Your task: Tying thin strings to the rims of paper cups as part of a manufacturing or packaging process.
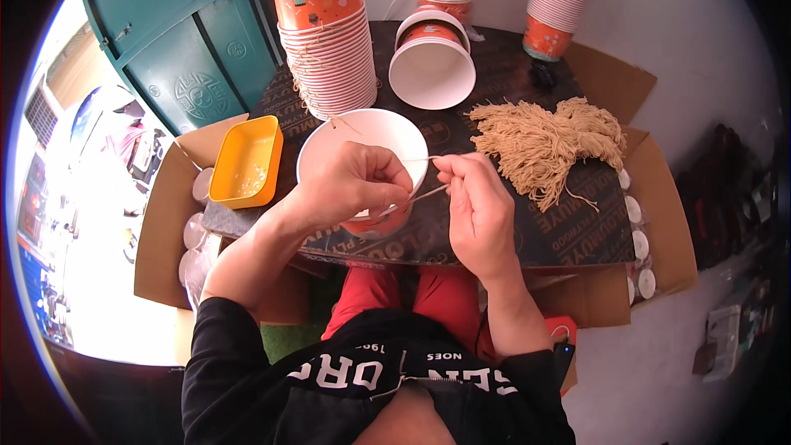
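A thin beige string (430, 193) runs between my two hands above the near rim of a paper bucket. My left hand (362, 181) is closed in a pinch on one part of it. With thumb and forefinger, my right hand (478, 206) grips the string just to the right. The paper bucket (404, 133), white inside and orange outside, stands upright below my hands, partly hidden by the left one. Another bit of string (344, 124) shows at its far rim. To the right lies a thick bundle of beige strings (548, 148).
A tall stack of nested buckets (329, 58) rises at the back left, strings hanging along it. Two tipped buckets (432, 74) lie behind. More stacks (564, 0) stand at the back. A yellow tray (247, 161) sits left; open cartons (663, 214) flank the dark table (577, 235).
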A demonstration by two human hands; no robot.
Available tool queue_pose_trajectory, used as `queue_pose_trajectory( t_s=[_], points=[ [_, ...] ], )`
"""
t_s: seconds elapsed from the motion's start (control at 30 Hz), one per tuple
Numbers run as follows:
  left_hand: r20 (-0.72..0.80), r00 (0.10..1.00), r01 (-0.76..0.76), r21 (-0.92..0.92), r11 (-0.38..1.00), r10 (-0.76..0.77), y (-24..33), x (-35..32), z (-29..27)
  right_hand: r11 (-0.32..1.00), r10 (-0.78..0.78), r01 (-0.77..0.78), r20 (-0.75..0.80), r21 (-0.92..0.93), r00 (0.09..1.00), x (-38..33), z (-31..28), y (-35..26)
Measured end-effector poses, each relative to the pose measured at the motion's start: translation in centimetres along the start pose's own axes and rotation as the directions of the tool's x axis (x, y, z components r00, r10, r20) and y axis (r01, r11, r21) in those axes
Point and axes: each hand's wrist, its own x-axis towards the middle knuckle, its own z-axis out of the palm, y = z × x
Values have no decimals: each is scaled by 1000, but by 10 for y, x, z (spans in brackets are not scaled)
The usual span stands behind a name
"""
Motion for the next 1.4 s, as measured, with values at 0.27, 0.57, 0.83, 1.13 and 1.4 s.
queue_pose_trajectory(
  t_s=[0.27, 0.57, 0.83, 1.13, 1.4],
  points=[
    [32, 979, -200, 31, 979, 199, -12, 9, 5, 951, -198, 104, 317, 291, 928, 38, 13, -9],
    [79, 995, -60, 56, 997, 56, -3, 1, -3, 993, -89, 102, 204, -53, 975, 19, -1, 15],
    [89, 990, -107, -35, 994, 109, -7, 1, -4, 994, -104, 110, 255, -8, 961, 11, 9, 9],
    [66, 994, -88, -42, 995, 91, -6, 1, -3, 987, -163, 162, 145, 17, 976, 8, 15, 11],
    [17, 998, -65, -75, 995, 67, -7, 4, -4, 978, -206, 206, 61, -6, 977, -6, 15, 10]
  ],
)
